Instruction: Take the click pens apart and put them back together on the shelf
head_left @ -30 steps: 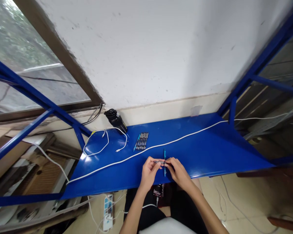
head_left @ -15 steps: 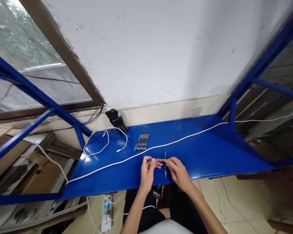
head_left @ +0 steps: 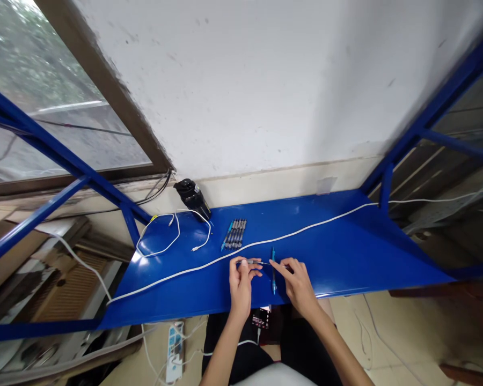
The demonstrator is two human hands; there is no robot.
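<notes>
My left hand point(head_left: 241, 281) is closed around a slim pen point(head_left: 250, 261), held level above the table, with a thin tip pointing right. My right hand point(head_left: 295, 281) is just right of that tip, its index finger stretched toward it. The other right fingers are curled, and a small thin piece seems to be between them, too small to make out. Below and between the hands a blue pen point(head_left: 273, 271) lies upright in view on the blue table point(head_left: 346, 241). Farther back is a row of several pens point(head_left: 235, 234), grey-black except a blue one at the left end.
A white cable point(head_left: 293, 233) runs across the table behind my hands. At the back left stand a black bottle point(head_left: 193, 199) and a looped white charging cable point(head_left: 161, 253). A phone point(head_left: 261, 317) sits by my lap, and a power strip point(head_left: 175, 351) is on the floor.
My hands have moved slightly apart. The right fingers have drawn off the held pen's end, and a thin tip now shows between the hands. The pens on the table have not moved.
</notes>
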